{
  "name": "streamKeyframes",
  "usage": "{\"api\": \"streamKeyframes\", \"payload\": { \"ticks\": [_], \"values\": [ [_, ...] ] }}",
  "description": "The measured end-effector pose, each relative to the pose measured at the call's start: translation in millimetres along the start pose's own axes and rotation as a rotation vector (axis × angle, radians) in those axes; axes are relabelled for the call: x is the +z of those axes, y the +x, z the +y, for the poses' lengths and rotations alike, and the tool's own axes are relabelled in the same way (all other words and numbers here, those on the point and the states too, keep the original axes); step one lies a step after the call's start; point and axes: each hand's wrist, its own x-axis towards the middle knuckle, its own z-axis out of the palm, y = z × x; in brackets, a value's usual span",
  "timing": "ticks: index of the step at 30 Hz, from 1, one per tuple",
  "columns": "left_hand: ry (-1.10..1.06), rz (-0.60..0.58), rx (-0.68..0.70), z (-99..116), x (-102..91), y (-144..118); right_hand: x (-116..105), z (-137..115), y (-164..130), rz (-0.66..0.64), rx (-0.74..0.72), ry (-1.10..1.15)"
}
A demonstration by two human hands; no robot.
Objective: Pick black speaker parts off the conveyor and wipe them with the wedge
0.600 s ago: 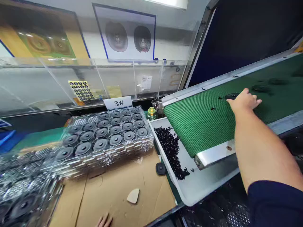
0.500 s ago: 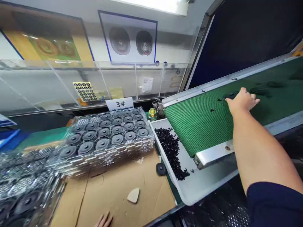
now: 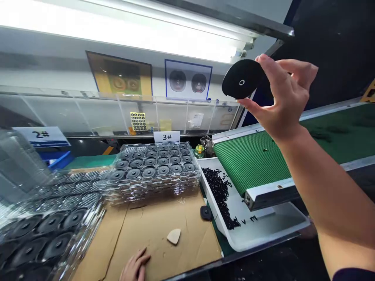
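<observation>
We hold a flat black disc [image 3: 241, 80] with a small centre hole high above the green ribbed conveyor belt [image 3: 249, 160], our right hand [image 3: 281, 97] in a pinched grip on its rim. Left of the belt sit a white tray [image 3: 263, 226] of black bits and stacked clear blister trays [image 3: 155, 168]. Our left hand [image 3: 134, 267] lies flat, fingers loosely apart, on cardboard [image 3: 152, 230].

Pretty bright shot overall, with the long strip light [image 3: 123, 33] up top totally blown out, glare all over the clear trays [image 3: 43, 218], dark right corner, and wide-angle stretching at the edges.
</observation>
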Motion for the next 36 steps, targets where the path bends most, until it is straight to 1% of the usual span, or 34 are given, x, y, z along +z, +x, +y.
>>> {"api": "streamKeyframes", "payload": {
  "ticks": [1, 2, 4, 5, 7, 9, 10, 11, 12, 13, 15, 17, 19, 22, 25, 29, 32, 34, 36],
  "values": [
    [-0.11, -0.012, -0.089, 12, 0.5, 2, -6, -10, 8, 0.028, -0.038, 0.005],
    [-0.242, -0.061, -0.186, 26, 1.0, 5, -11, -19, 15, 0.056, -0.082, 0.016],
    [-0.374, -0.141, -0.222, 54, 0.5, 7, -18, -40, 24, 0.121, -0.182, 0.074],
    [-0.423, -0.2, -0.226, 69, -1.2, 6, -21, -52, 25, 0.15, -0.226, 0.118],
    [-0.527, -0.345, -0.224, 100, -8.5, 0, -26, -85, 17, 0.157, -0.277, 0.226],
    [-0.674, -0.489, -0.23, 132, -21.4, -10, -30, -128, -7, 0.065, -0.292, 0.392],
    [-0.882, -0.646, -0.233, 146, -29.3, -15, -32, -151, -24, -0.009, -0.303, 0.501],
    [-1.08, -0.773, -0.214, 158, -37.5, -19, -34, -175, -44, -0.092, -0.328, 0.637],
    [-1.228, -0.86, -0.189, 167, -45.4, -22, -35, -197, -65, -0.167, -0.359, 0.771],
    [-1.303, -0.931, -0.192, 173, -52.6, -25, -37, -217, -87, -0.251, -0.38, 0.891],
    [-1.339, -1.094, -0.259, 173, -63.1, -29, -40, -249, -127, -0.395, -0.388, 1.091],
    [-1.361, -1.187, -0.317, 164, -68.2, -34, -40, -269, -159, -0.516, -0.377, 1.231],
    [-1.363, -1.242, -0.375, 152, -69.2, -39, -37, -281, -180, -0.627, -0.381, 1.325],
    [-1.297, -1.301, -0.469, 139, -67.2, -46, -30, -292, -198, -0.806, -0.401, 1.425],
    [-1.276, -1.308, -0.548, 131, -65.7, -50, -24, -301, -209, -0.94, -0.382, 1.528],
    [-1.317, -1.259, -0.627, 124, -73.3, -51, -19, -314, -222, -0.992, -0.254, 1.613],
    [-1.291, -1.26, -0.691, 121, -84.1, -48, -17, -321, -226, -1.034, -0.184, 1.642],
    [-1.332, -1.263, -0.71, 118, -89.7, -45, -15, -322, -228, -1.086, -0.153, 1.668],
    [-1.427, -1.212, -0.699, 116, -93.2, -43, -10, -318, -234, -1.161, -0.075, 1.651]
  ]
}}
